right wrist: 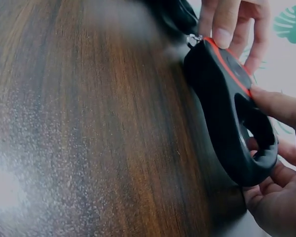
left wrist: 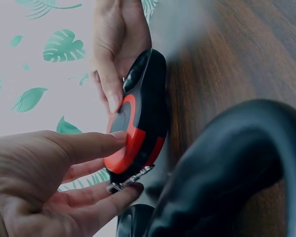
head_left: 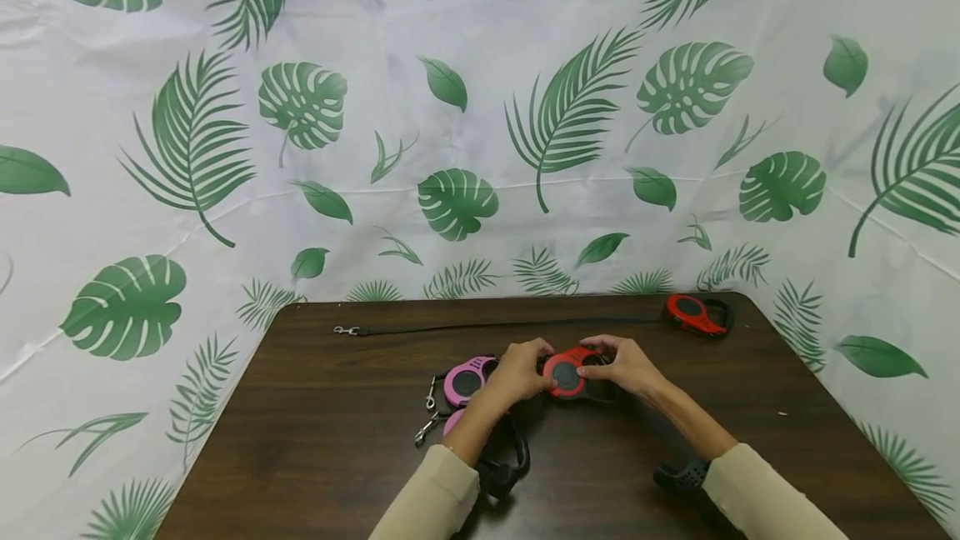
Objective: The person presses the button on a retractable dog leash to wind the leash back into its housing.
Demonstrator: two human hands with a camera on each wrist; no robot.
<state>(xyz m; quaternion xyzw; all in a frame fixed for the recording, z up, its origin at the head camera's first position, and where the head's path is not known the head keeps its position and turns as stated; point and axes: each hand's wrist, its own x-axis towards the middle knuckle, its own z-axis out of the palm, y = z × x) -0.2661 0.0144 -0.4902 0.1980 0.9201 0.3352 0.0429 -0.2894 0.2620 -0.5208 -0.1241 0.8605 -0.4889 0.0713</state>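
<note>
You have the red and black retractable leash (head_left: 567, 373) pinned between your two hands just above the dark wood-grain tabletop (head_left: 300, 440), so each side steadies it. Your left hand (head_left: 517, 373) pinches its nose end, thumb on the smooth red face and fingertips under the metal clip (left wrist: 130, 180). Your right hand (head_left: 626, 367) curls round the looped black handle (right wrist: 254, 148), fingers wrapped behind it. The casing looks like hard, rounded, glossy plastic. Just left of your left hand lies a pink leash (head_left: 467, 380) of the same shape; beyond your right hand a second red leash (head_left: 693, 313) rests with its thin black cord (head_left: 510, 325) drawn out across the tabletop.
</note>
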